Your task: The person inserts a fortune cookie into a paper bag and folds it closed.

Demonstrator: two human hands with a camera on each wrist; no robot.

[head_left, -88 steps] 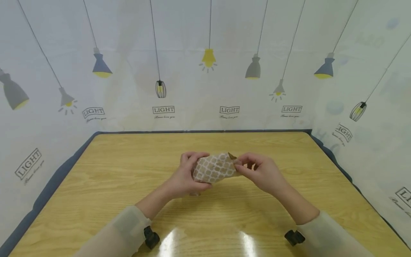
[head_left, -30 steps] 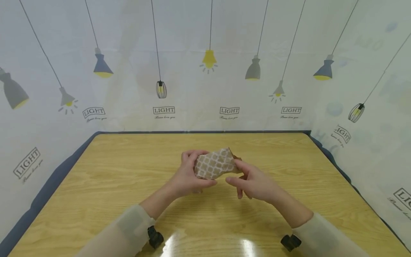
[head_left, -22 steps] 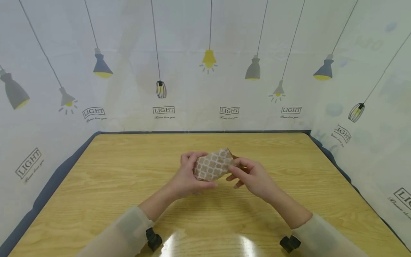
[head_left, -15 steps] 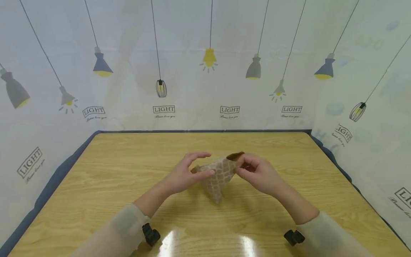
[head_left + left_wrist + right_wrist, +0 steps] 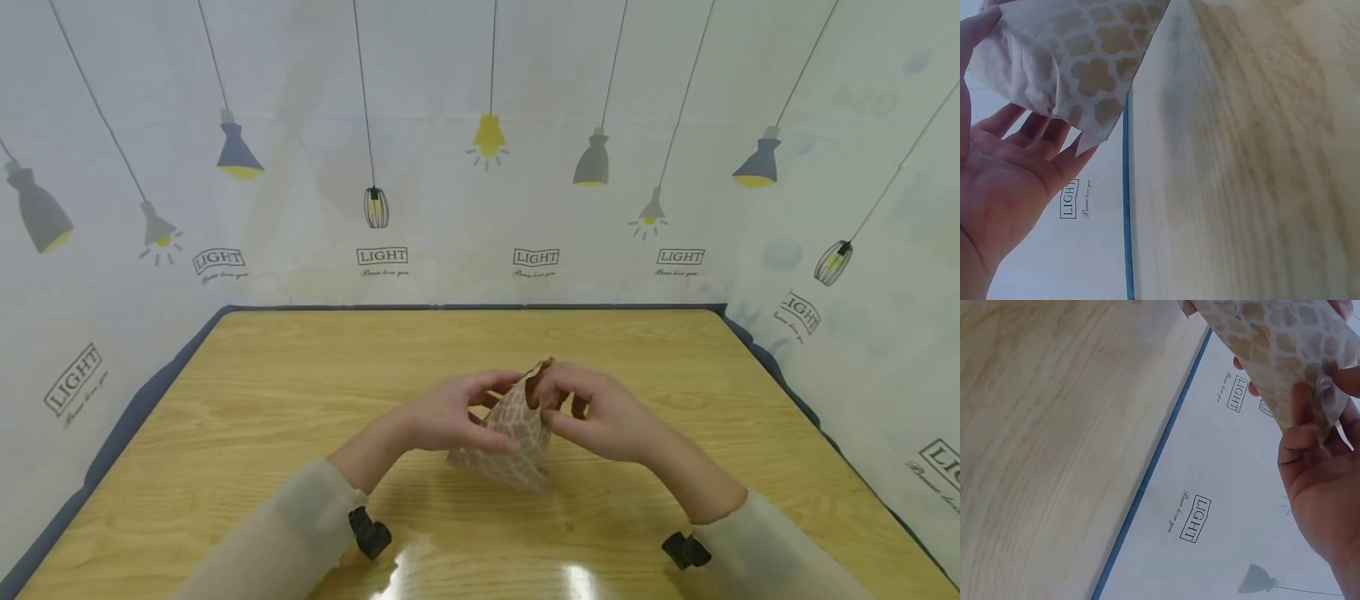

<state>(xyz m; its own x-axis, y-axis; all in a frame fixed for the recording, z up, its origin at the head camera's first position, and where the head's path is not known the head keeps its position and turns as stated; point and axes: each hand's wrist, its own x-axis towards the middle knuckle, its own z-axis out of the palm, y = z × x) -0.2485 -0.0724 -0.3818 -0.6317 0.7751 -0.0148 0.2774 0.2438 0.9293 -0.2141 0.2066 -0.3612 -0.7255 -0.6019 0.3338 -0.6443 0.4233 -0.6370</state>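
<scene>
A small brown paper bag (image 5: 510, 462) with a white lattice print hangs tilted between my hands above the table, its brown inside showing at the mouth. My left hand (image 5: 448, 417) holds its side, thumb in front and fingers behind. In the left wrist view, those fingers (image 5: 1054, 134) touch the printed paper (image 5: 1094, 78). At the mouth, my right hand (image 5: 603, 421) pinches the rim, with the thumb outside and the index finger at the opening. The right wrist view shows the crumpled bag (image 5: 1285, 344) against its bent fingers (image 5: 1300, 434). Any contents are hidden.
A wood-grain table (image 5: 300, 367) lies under both hands, with a dark blue edge along its back and sides. White walls (image 5: 435, 167) printed with hanging lamps stand around it. Black camera mounts (image 5: 370, 533) sit at both cuffs.
The bag, earlier held sideways and gripped at its left end, has swung so its bottom points down. My left hand loosened, then moved right onto its side; my right hand stayed at the mouth.
</scene>
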